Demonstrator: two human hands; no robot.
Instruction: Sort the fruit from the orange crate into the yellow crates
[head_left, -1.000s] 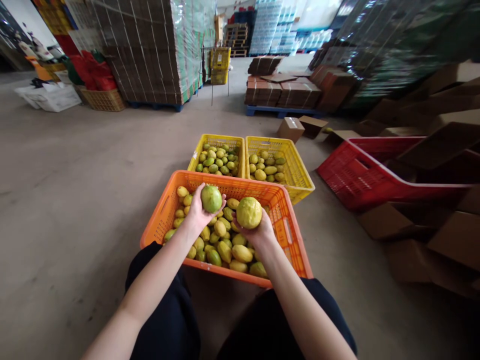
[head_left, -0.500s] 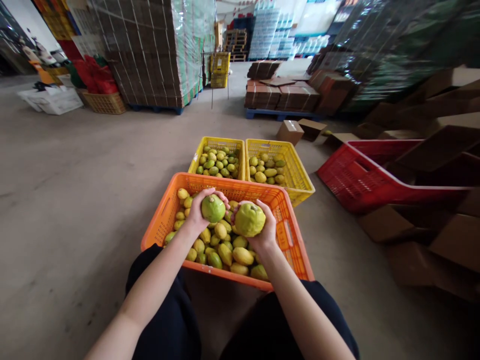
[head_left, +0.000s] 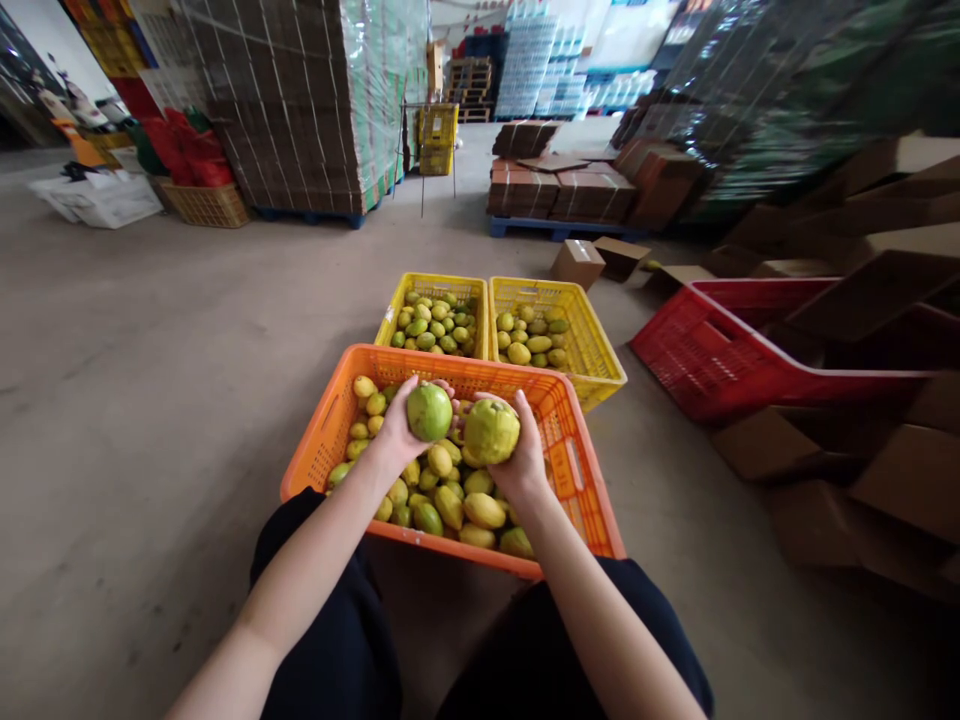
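A round green fruit (head_left: 430,411) rests in my left hand (head_left: 397,428), whose fingers curl behind it. My right hand (head_left: 525,462) holds a larger, bumpy yellow-green fruit (head_left: 491,431), with the thumb up along its right side. The two fruits are close together, a small gap between them. Both hands are over an orange crate (head_left: 592,480) that holds many yellow and green fruits (head_left: 484,511). Part of the crate's contents is hidden behind my hands and forearms.
Behind the orange crate stand two yellow crates (head_left: 390,310) with more fruits. A red crate (head_left: 705,360) with cardboard is at the right, among loose boxes (head_left: 772,445). Flattened cartons (head_left: 592,190) lie on a blue pallet farther back.
The fruit in my right hand has turned and shifted slightly left. The green fruit in my left hand has moved slightly up and right, and the two fruits are closer together.
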